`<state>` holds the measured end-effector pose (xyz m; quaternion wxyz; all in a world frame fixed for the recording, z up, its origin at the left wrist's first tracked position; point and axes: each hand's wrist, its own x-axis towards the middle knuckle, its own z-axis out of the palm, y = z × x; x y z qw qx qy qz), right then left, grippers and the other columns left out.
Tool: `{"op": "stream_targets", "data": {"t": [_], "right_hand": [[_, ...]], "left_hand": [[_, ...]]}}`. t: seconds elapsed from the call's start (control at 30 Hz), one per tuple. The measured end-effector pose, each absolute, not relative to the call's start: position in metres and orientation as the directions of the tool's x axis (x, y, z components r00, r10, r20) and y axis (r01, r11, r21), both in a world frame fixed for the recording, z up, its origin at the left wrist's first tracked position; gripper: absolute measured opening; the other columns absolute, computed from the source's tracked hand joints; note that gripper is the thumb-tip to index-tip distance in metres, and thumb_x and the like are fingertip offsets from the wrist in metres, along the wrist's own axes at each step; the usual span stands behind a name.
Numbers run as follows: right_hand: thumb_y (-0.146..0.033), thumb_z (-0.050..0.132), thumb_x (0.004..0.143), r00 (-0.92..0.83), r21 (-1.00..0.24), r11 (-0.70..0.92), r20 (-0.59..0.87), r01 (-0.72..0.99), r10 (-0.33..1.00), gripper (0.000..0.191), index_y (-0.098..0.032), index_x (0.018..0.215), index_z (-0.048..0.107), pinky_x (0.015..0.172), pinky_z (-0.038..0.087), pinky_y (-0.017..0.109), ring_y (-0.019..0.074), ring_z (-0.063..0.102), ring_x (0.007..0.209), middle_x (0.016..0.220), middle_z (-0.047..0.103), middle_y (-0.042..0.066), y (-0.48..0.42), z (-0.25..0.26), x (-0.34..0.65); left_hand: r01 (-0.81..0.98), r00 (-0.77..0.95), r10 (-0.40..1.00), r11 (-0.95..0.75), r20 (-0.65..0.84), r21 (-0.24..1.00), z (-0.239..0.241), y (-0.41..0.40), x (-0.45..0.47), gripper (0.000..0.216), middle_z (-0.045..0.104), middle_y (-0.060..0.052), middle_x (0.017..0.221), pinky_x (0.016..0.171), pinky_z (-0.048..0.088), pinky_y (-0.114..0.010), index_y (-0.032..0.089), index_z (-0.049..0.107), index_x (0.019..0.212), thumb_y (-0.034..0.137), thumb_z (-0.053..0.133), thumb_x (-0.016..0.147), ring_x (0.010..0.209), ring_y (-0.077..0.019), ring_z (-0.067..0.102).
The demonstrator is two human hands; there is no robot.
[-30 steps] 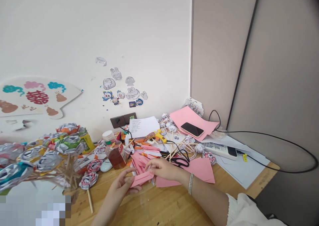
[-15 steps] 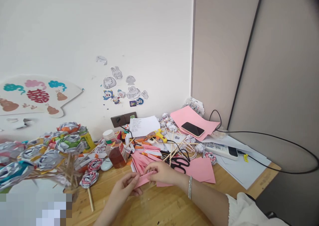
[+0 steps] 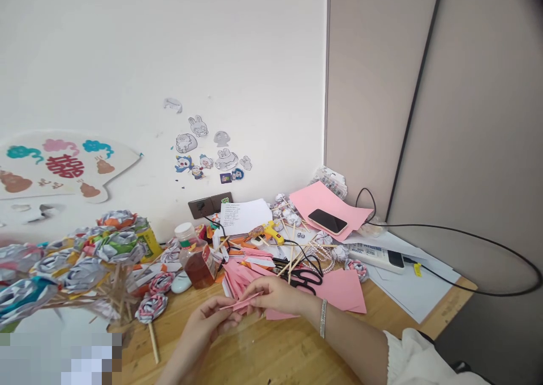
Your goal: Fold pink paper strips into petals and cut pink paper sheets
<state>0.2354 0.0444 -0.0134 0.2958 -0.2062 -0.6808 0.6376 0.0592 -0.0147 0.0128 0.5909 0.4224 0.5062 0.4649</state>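
Observation:
A narrow pink paper strip [image 3: 241, 305] is stretched between my two hands, just above the wooden table. My left hand [image 3: 212, 316] pinches its left end between thumb and fingers. At the other end my right hand [image 3: 271, 295], with a silvery bracelet on the wrist, grips the paper; some of its fingertips are hidden. Right behind the hands lies a heap of pink strips [image 3: 237, 277]. Black-handled scissors [image 3: 307, 280] and flat pink paper sheets [image 3: 341, 292] are beside my right hand.
Left stand a jar of amber liquid [image 3: 198, 263] and many paper roses [image 3: 116, 246]. Behind are a yellow glue gun [image 3: 271, 232], a written note [image 3: 246, 215] and a phone [image 3: 327, 221] on pink paper. A power strip [image 3: 377, 258] and black cable [image 3: 466, 232] lie right.
The pink strip has turned from showing its flat face to a thinner, edge-on look. My fingers have shifted slightly on it, while the things on the table stay put.

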Motion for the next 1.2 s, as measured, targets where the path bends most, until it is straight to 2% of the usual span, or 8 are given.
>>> {"op": "stream_targets", "data": {"t": [0.1, 0.3, 0.5, 0.63, 0.8, 0.9, 1.1, 1.2], "right_hand": [[-0.043, 0.062, 0.065, -0.735, -0.991, 0.093, 0.132, -0.094, 0.665, 0.038, -0.015, 0.09, 0.061, 0.057, 0.042, 0.022, 0.0077, 0.051, 0.057, 0.074, 0.058, 0.002, 0.043, -0.011, 0.237], [-0.04, 0.061, 0.068, -0.716, -0.986, 0.134, 0.165, -0.1, 0.679, 0.032, -0.015, 0.088, 0.061, 0.055, 0.041, 0.021, 0.0073, 0.05, 0.056, 0.071, 0.055, 0.0, 0.042, -0.011, 0.235], [-0.035, 0.061, 0.069, -0.641, -0.965, 0.256, 0.231, -0.056, 0.732, 0.03, -0.016, 0.092, 0.059, 0.055, 0.041, 0.021, 0.0089, 0.052, 0.057, 0.068, 0.051, -0.002, 0.043, -0.016, 0.231], [-0.037, 0.06, 0.069, -0.576, -0.953, 0.302, 0.267, -0.037, 0.773, 0.031, -0.016, 0.092, 0.059, 0.054, 0.04, 0.02, 0.0093, 0.052, 0.06, 0.074, 0.053, 0.0, 0.044, -0.019, 0.23], [-0.046, 0.053, 0.072, -0.702, -0.982, 0.187, 0.142, -0.014, 0.697, 0.036, -0.014, 0.087, 0.056, 0.053, 0.04, 0.02, 0.0091, 0.051, 0.057, 0.067, 0.054, 0.0, 0.041, -0.023, 0.229], [-0.044, 0.051, 0.074, -0.74, -0.978, 0.209, 0.128, 0.017, 0.66, 0.031, -0.014, 0.082, 0.055, 0.053, 0.039, 0.019, 0.009, 0.051, 0.058, 0.067, 0.053, -0.001, 0.037, -0.024, 0.228], [-0.031, 0.048, 0.077, -0.725, -0.933, 0.329, 0.124, 0.148, 0.678, 0.017, -0.015, 0.072, 0.051, 0.051, 0.035, 0.017, 0.0084, 0.049, 0.058, 0.064, 0.05, -0.002, 0.03, -0.026, 0.226], [-0.025, 0.044, 0.078, -0.748, -0.936, 0.319, 0.104, 0.15, 0.655, 0.012, -0.015, 0.075, 0.049, 0.049, 0.036, 0.016, 0.0082, 0.049, 0.055, 0.064, 0.051, -0.002, 0.027, -0.026, 0.225]], "left_hand": [[-0.099, 0.058, 0.981, 0.192, -0.187, 0.976, 0.013, -0.014, 0.059, 0.022, 0.071, -0.005, 0.063, 0.069, 0.047, -0.025, 0.015, 0.065, 0.065, 0.032, 0.073, 0.053, 0.065, -0.0151, 0.063], [-0.005, 0.031, 0.988, 0.155, -0.155, 0.988, 0.008, -0.01, 0.059, 0.031, 0.071, -0.003, 0.069, 0.066, 0.049, -0.026, 0.017, 0.064, 0.073, 0.033, 0.075, 0.049, 0.065, -0.0165, 0.064], [0.079, -0.025, 0.99, 0.14, -0.139, 0.987, 0.008, -0.01, 0.06, 0.036, 0.069, -0.002, 0.058, 0.056, 0.049, -0.025, 0.017, 0.061, 0.074, 0.036, 0.074, 0.047, 0.057, -0.0171, 0.063], [0.099, -0.047, 0.991, 0.133, -0.129, 0.986, 0.013, -0.012, 0.062, 0.036, 0.067, -0.001, 0.054, 0.056, 0.048, -0.025, 0.016, 0.061, 0.07, 0.04, 0.073, 0.046, 0.055, -0.0167, 0.062], [0.018, -0.051, 0.995, 0.089, -0.088, 0.996, 0.012, -0.014, 0.066, 0.03, 0.068, -0.002, 0.059, 0.062, 0.048, -0.026, 0.016, 0.063, 0.063, 0.041, 0.071, 0.051, 0.06, -0.0158, 0.061], [-0.045, 0.0, 0.993, 0.122, -0.122, 0.992, 0.005, -0.012, 0.068, 0.035, 0.066, -0.003, 0.057, 0.059, 0.047, -0.026, 0.015, 0.063, 0.06, 0.048, 0.069, 0.051, 0.055, -0.0145, 0.058], [0.063, -0.044, 0.999, 0.032, -0.029, 0.998, -0.003, -0.012, 0.071, 0.041, 0.055, 0.002, 0.047, 0.047, 0.041, -0.022, 0.016, 0.057, 0.053, 0.056, 0.058, 0.059, 0.046, -0.011, 0.05], [0.111, -0.065, 0.998, -0.015, 0.023, 0.994, -0.001, -0.014, 0.072, 0.042, 0.052, 0.003, 0.046, 0.046, 0.039, -0.022, 0.016, 0.055, 0.051, 0.056, 0.056, 0.061, 0.045, -0.0108, 0.047]]}}
